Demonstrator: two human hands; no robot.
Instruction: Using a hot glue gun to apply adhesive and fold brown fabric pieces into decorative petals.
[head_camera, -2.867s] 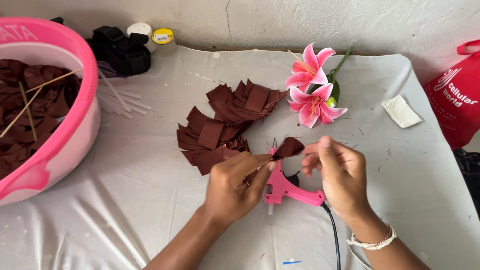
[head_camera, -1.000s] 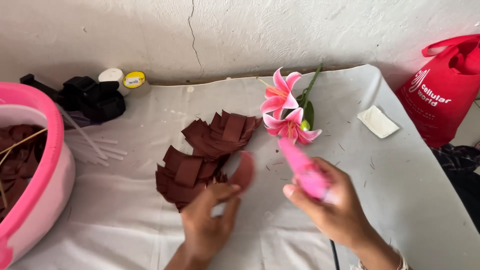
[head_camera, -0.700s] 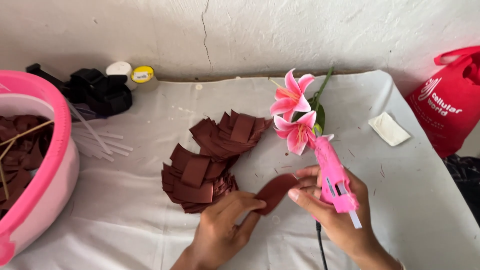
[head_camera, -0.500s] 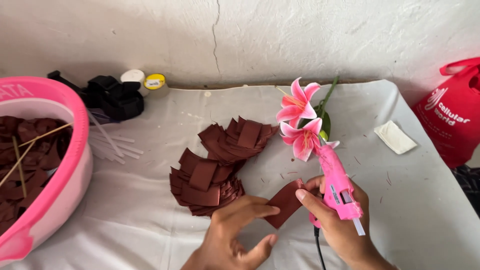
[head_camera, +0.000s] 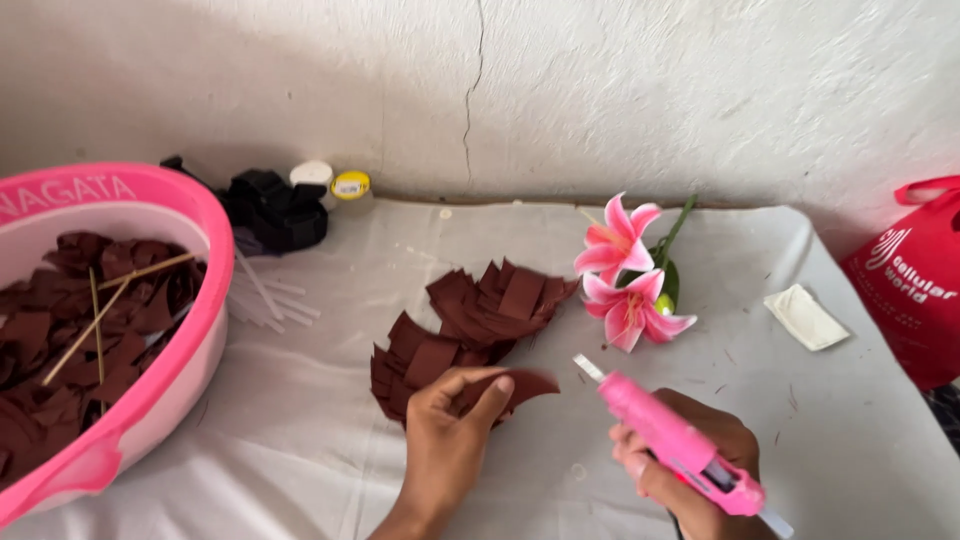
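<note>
My left hand (head_camera: 445, 440) presses a dark brown petal-shaped piece (head_camera: 520, 385) flat on the white cloth, fingers on top of it, right beside a pile of brown cut squares (head_camera: 470, 325). My right hand (head_camera: 690, 465) grips a pink glue gun (head_camera: 675, 435) at the lower right. The gun's nozzle points up and left toward the petal piece, a short gap away from it.
A pink basin (head_camera: 130, 330) with brown pieces and thin sticks stands at the left. Black pieces (head_camera: 270, 205), two small jars (head_camera: 335, 182) and white sticks (head_camera: 265, 295) lie at the back left. Pink lily flowers (head_camera: 625, 280), a white pad (head_camera: 805, 317) and a red bag (head_camera: 915, 280) sit on the right.
The petal piece has gone from held between both hands to flat on the cloth under my left hand. My right hand swung the glue gun so its nozzle aims at the piece.
</note>
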